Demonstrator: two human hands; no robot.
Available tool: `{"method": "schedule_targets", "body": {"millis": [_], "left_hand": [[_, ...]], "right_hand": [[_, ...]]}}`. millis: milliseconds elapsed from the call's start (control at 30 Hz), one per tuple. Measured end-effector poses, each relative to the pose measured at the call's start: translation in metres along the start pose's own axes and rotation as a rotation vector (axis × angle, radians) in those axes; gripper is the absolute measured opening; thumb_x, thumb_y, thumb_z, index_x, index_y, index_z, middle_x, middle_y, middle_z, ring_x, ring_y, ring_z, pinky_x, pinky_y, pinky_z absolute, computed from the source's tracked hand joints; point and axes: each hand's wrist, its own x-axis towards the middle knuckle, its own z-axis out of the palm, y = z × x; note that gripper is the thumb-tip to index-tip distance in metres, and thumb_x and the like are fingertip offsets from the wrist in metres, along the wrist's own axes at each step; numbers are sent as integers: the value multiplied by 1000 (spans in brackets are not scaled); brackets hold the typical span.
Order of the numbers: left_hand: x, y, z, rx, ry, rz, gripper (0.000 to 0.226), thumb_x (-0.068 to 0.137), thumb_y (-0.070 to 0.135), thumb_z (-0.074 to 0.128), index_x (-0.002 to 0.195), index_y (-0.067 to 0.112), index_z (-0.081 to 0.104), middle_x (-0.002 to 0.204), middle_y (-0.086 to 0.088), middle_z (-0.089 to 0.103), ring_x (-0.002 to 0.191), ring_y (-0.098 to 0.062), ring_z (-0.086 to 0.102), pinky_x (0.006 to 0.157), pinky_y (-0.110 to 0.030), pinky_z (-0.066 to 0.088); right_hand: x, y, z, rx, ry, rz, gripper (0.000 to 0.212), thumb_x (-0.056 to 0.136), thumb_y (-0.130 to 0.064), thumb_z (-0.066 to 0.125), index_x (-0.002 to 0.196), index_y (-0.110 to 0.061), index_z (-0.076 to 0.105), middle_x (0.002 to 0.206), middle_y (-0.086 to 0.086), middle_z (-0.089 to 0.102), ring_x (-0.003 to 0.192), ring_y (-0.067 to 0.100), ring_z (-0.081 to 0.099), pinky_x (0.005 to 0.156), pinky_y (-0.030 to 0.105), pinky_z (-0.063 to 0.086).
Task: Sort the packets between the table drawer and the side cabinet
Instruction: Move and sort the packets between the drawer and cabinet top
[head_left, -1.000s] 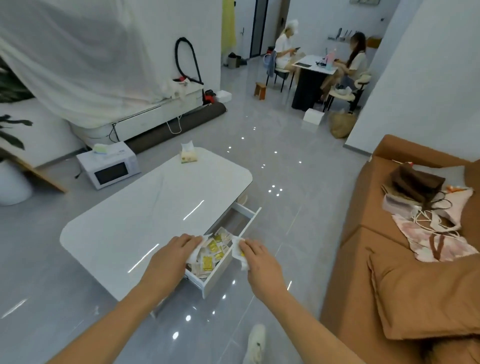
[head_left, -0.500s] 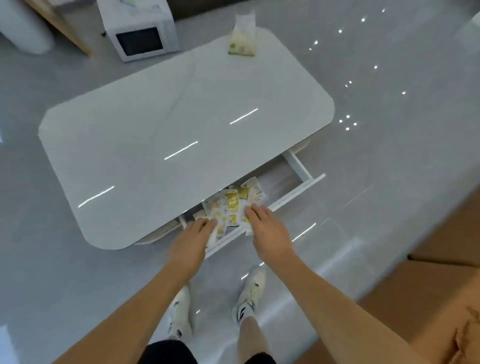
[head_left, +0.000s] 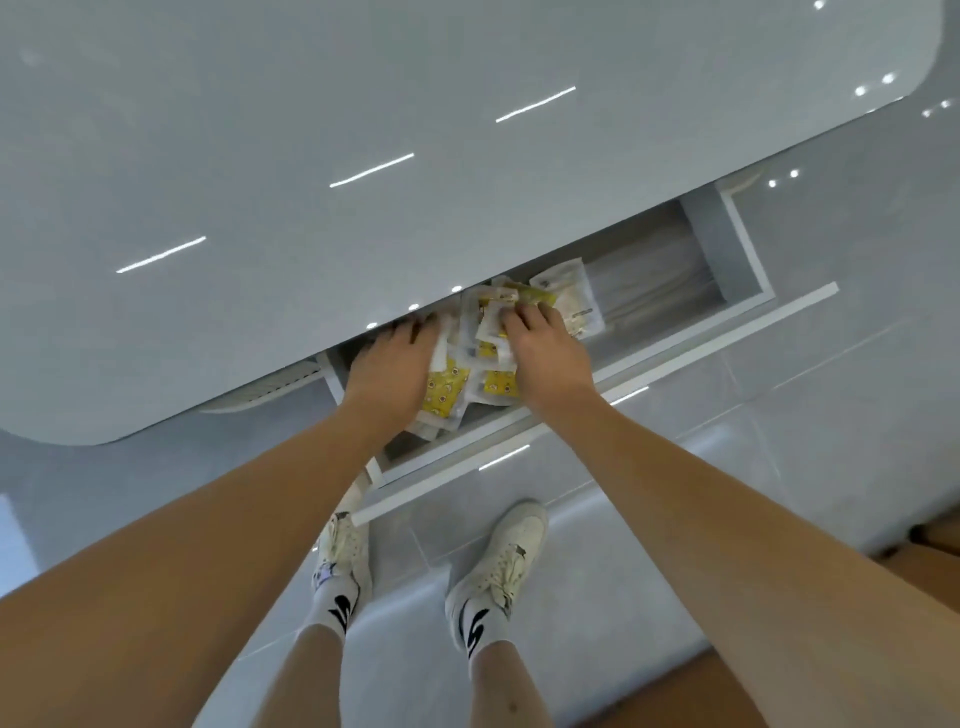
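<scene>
The white table's drawer (head_left: 675, 349) stands pulled open below the tabletop edge. A heap of yellow-and-white packets (head_left: 451, 393) lies in its left half, with one pale packet (head_left: 570, 300) further right. My left hand (head_left: 388, 370) lies flat on the left side of the heap, its fingertips hidden under the tabletop edge. My right hand (head_left: 546, 354) sits on the right side of the heap, fingers curled into the packets. The side cabinet is out of view.
The glossy white tabletop (head_left: 311, 156) fills the upper view and overhangs the back of the drawer. The drawer's right half (head_left: 654, 270) shows bare bottom. My feet in white shoes (head_left: 511, 551) stand on the grey tiled floor just in front of the drawer.
The view has tipped down and closer to the drawer. Both hands have pushed deeper into the packet heap, the left one now reaching under the tabletop edge.
</scene>
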Motion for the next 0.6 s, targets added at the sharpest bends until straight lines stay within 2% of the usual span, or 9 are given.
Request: {"method": "schedule_targets", "body": {"millis": [100,200,300,400,533,600], "left_hand": [[7,5,-2,-33,-2,-27,70,89,7,57,153,20,30,140,-12,51,121,-36,54,94,-46,50],[-14,13,-18,-58,-8,21,63,91,17,56,150,15,34,145,-13,43,128,-36,45,92,-46,52],[-58,24,-57,-36,-58,94,56,95,25,53,149,15,38,146,-12,41,130,-34,44,87,-44,55],[-105,39,-131,-45,-53,139,53,98,28,49,149,17,40,146,-9,45,126,-31,50,87,-42,54],[-153,70,-258,2,88,252,58,91,31,47,146,15,49,138,-13,57,122,-33,57,87,-43,52],[-172,90,-322,24,152,314,60,94,35,46,151,15,45,147,-15,52,133,-35,50,97,-46,48]], "right_hand": [[4,-2,-3,31,-43,56,79,80,-12,74,149,-13,36,152,9,39,145,34,28,100,46,53],[-16,-10,-24,56,-92,72,87,79,-31,76,152,-16,32,160,7,29,150,33,22,108,49,46],[-54,-16,-69,106,-92,130,81,87,-36,66,156,-19,26,165,5,22,154,31,15,118,48,36],[-107,-22,-138,125,-35,198,71,98,-42,51,158,-19,22,167,6,21,155,30,17,121,48,30],[-190,-34,-251,139,131,268,60,96,-40,49,150,-16,37,153,6,41,144,29,36,111,46,41],[-235,-45,-305,158,209,323,58,95,-38,50,147,-15,41,148,7,46,141,29,39,108,45,43]]}}
